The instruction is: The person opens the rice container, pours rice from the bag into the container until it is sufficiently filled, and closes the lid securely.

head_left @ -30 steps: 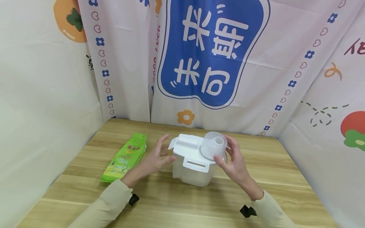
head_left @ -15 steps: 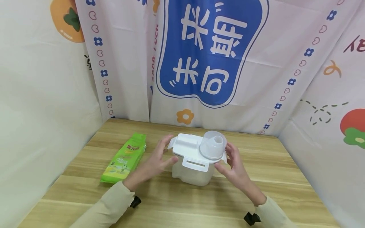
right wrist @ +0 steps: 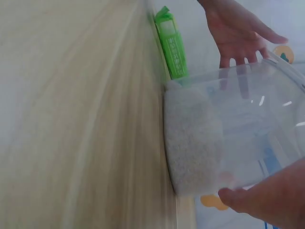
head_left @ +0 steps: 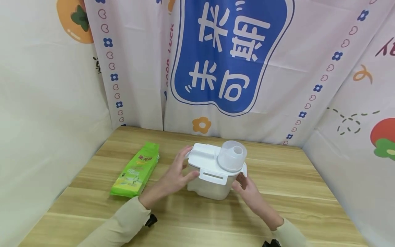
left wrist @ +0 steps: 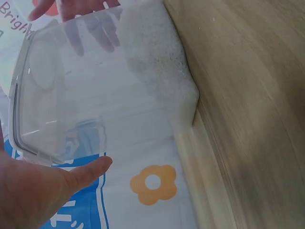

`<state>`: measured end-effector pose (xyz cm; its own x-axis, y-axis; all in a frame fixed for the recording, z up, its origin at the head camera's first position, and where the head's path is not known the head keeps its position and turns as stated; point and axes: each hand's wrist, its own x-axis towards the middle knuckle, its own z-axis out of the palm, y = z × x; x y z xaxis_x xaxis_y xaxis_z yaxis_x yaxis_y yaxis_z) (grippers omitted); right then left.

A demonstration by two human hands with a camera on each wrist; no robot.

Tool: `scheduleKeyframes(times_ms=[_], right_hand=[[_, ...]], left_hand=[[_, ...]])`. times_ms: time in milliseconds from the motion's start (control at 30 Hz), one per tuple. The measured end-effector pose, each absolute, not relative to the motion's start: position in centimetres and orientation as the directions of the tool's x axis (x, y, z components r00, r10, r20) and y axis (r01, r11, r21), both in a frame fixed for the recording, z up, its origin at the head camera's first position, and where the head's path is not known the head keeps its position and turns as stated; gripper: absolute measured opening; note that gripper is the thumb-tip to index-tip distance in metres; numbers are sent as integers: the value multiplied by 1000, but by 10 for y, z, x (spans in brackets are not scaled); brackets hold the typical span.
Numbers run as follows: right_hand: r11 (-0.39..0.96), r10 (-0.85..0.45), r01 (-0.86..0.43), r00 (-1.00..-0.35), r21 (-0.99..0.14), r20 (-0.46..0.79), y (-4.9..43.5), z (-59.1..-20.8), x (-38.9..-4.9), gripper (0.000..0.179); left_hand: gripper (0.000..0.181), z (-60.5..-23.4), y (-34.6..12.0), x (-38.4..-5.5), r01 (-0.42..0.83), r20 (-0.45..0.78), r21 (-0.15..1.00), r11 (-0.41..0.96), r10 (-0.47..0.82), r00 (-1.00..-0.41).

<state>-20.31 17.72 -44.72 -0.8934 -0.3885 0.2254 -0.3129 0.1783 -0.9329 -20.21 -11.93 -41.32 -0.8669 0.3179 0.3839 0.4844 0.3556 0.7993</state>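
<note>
A translucent storage container (head_left: 208, 188) stands upright on the table. Its white lid (head_left: 200, 156) carries a clear measuring cup (head_left: 232, 157) at the right end. White grains that look like rice (right wrist: 190, 138) fill its lower part. The front latch (head_left: 213, 177) and right latch (head_left: 244, 169) slant outward from the lid. My left hand (head_left: 172, 176) is at the container's left end, fingers near the left latch and thumb toward the front. Below the right latch, my right hand (head_left: 251, 196) lies along the right side, fingers extended in the left wrist view.
A green bag (head_left: 135, 171) with yellow printing lies on the wooden table (head_left: 296, 206), left of the container. Printed white cloth (head_left: 277, 103) hangs at the back and both sides. Black straps (head_left: 151, 220) sit at the wrists.
My right hand has moved down from beside the measuring cup to the container's side, uncovering the right latch. The left hand has shifted slightly right, closer to the container.
</note>
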Motion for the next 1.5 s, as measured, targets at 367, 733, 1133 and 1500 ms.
scheduleKeyframes(times_ms=[367,733,1133,1500], right_hand=[[140,-276,-300,-927,-944,254,153,-443,-197,67],[139,-182,-281,-950,-950,255,141,-443,-196,60],[144,-230,-309,-934,-940,272,144,-442,-202,59],[188,-245,-331,-928,-925,282,148,-442,-206,60]], left_hand=[[89,-416,-110,-201,459,378,824,333,282,-882],[95,-416,-108,-201,476,391,791,386,281,-877],[100,-420,-108,-204,508,427,730,457,276,-861],[101,-424,-106,-206,525,447,694,493,278,-851]])
